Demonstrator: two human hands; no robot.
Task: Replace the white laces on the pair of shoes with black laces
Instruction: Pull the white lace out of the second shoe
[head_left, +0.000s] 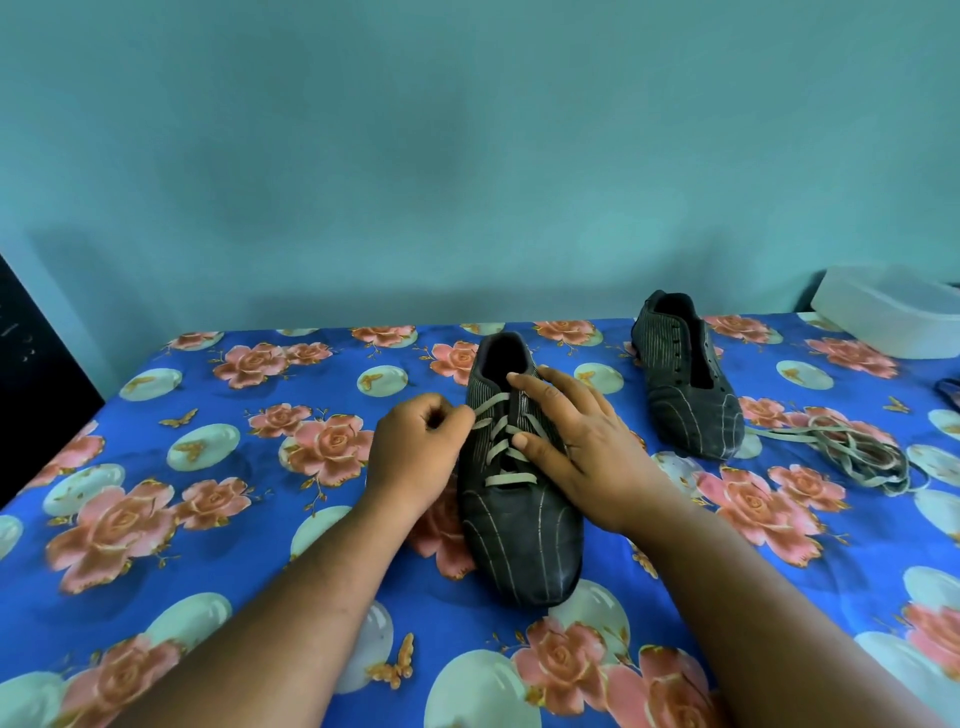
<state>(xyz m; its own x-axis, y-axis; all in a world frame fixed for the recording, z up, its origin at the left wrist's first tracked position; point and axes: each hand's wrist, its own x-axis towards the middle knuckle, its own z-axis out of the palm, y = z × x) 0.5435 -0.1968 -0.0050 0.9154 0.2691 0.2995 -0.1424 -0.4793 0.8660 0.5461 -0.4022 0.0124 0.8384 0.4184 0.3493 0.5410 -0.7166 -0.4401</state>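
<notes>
Centre of a blue floral bedsheet (218, 530): a dark striped shoe (519, 530), toe toward the camera, heel toward a teal wall (467, 156). Pale stitching lines fanning across the toe; a white lace (501, 452) criss-crossed through most of its eyelets, upper rows loosened. Left hand (415, 457) at the shoe's left flank, fingers curled, thumb and forefinger pinching the lace end just outside the top eyelets. Right hand (576, 441) laid over the shoe's right side, fingers spread and fairly straight, forefinger reaching the collar rim, thumb pressed down on the crossings mid-tongue.

Further back and to the right, well apart from the first: a second shoe (685, 374) of the same pattern, eyelets bare, tongue gap open. Just beside its toe, a loose tangle of pale lace (852, 452) heaped on the sheet.

At the far right corner, a white plastic container (893, 322) against the wall. At the far left, a dark panel (36, 374) marking the bed's side limit. A dark object at the right frame edge too cropped to identify. Broad stretch of sheet to the left of the left forearm and between the two forearms; narrower strip between the two shoes.
</notes>
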